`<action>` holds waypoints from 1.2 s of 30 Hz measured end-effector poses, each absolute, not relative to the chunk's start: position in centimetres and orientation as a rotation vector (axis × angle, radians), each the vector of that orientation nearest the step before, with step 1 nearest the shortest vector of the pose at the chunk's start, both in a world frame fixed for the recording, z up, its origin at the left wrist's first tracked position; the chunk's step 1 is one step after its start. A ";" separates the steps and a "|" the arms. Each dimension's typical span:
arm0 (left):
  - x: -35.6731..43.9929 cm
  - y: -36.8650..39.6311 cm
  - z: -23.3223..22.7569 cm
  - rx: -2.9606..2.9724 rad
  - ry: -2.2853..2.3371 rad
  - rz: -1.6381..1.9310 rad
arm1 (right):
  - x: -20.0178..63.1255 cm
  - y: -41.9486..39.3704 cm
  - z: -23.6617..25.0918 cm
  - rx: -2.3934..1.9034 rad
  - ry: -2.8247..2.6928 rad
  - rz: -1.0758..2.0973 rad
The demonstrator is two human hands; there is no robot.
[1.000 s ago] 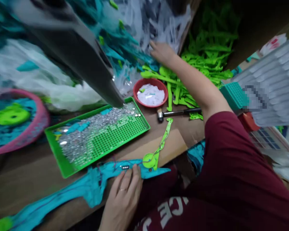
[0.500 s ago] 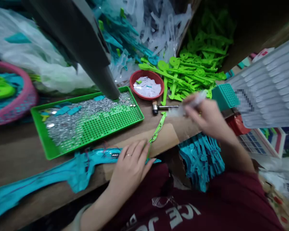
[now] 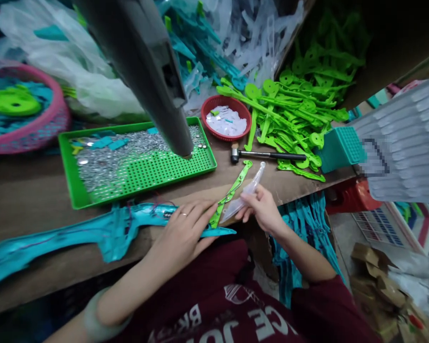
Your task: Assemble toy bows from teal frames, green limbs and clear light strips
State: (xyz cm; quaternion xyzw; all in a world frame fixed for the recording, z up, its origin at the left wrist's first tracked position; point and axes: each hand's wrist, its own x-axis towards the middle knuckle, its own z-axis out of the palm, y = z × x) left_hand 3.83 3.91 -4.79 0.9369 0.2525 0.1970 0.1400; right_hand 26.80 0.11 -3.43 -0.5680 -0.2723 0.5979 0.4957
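My left hand [image 3: 187, 224] lies with fingers stretched out over the right end of a long blue plastic shell [image 3: 71, 233], which looks like half of a toy gun. Thin wires and a small spring show inside the shell. From beside the fingertips a narrow bright green plastic strip [image 3: 232, 190] runs up and away, its lower end on the shell. My right hand [image 3: 264, 209] pinches a translucent white plastic piece [image 3: 248, 193], pointed at its lower end, just right of the strip. Behind them a small hammer [image 3: 260, 155] with a black handle lies flat.
A green perforated tray [image 3: 139, 195] holds many small metal screws. Behind stand a red basket [image 3: 203, 116] of white pieces and a pile of green parts [image 3: 293, 114]. A dark grey post [image 3: 146, 76] slants down over the tray. Blue shells [image 3: 307, 238] hang below the bench edge.
My right hand has come down and left from the green pile, bringing the white piece beside the green strip. The left hand stays on the blue shell. The view has shifted slightly.
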 end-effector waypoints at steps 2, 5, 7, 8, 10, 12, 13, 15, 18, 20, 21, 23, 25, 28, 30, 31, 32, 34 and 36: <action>3.5 3.9 -5.2 2.642 0.715 0.560 | 25.9 0.4 -4.0 -1.376 -0.653 1.480; 3.4 4.1 -5.3 2.547 0.696 0.525 | 25.8 0.8 -4.0 -1.358 -0.635 1.520; 3.4 4.2 -5.0 2.497 0.699 0.527 | 26.0 0.9 -3.8 -1.345 -0.626 1.548; 3.5 4.2 -4.9 2.473 0.707 0.535 | 26.0 1.0 -3.7 -1.350 -0.628 1.553; 3.5 4.3 -4.7 2.432 0.716 0.554 | 25.9 0.9 -3.6 -1.385 -0.645 1.551; 3.5 4.3 -4.7 2.413 0.712 0.569 | 25.5 0.8 -3.8 -1.433 -0.655 1.532; 3.5 4.3 -4.7 2.413 0.708 0.572 | 25.3 0.7 -3.9 -1.453 -0.656 1.519; 3.6 4.2 -4.9 2.423 0.708 0.577 | 25.0 0.5 -4.2 -1.491 -0.663 1.514; 3.6 4.0 -5.3 2.494 0.707 0.588 | 24.9 0.0 -4.5 -1.614 -0.729 1.521; 3.6 3.9 -5.6 2.586 0.697 0.590 | 25.0 -0.3 -4.5 -1.797 -0.862 1.311; 3.6 3.8 -5.7 2.630 0.691 0.592 | 25.1 -0.4 -4.4 -1.897 -0.969 1.114; 3.5 3.9 -5.9 2.685 0.671 0.602 | 25.6 -0.3 -4.2 -2.029 -1.258 0.663; 3.5 4.2 -6.1 2.698 0.645 0.610 | 26.3 0.2 -3.9 -2.059 -1.570 0.351; 3.5 4.6 -6.4 2.685 0.618 0.668 | 27.5 1.5 -3.5 -2.060 -1.899 0.190; 3.6 4.8 -6.4 2.684 0.601 0.705 | 28.1 2.0 -3.4 -2.072 -2.017 0.173; 3.6 4.9 -6.4 2.688 0.591 0.717 | 28.2 2.0 -3.4 -2.079 -2.063 0.180; 3.7 4.9 -6.4 2.693 0.588 0.723 | 28.2 1.8 -3.5 -2.089 -2.098 0.197; 3.7 4.9 -6.5 2.701 0.601 0.751 | 28.3 1.0 -3.7 -2.118 -2.133 0.258; 3.7 4.9 -6.6 2.712 0.607 0.778 | 28.8 0.3 -3.6 -2.137 -2.132 0.340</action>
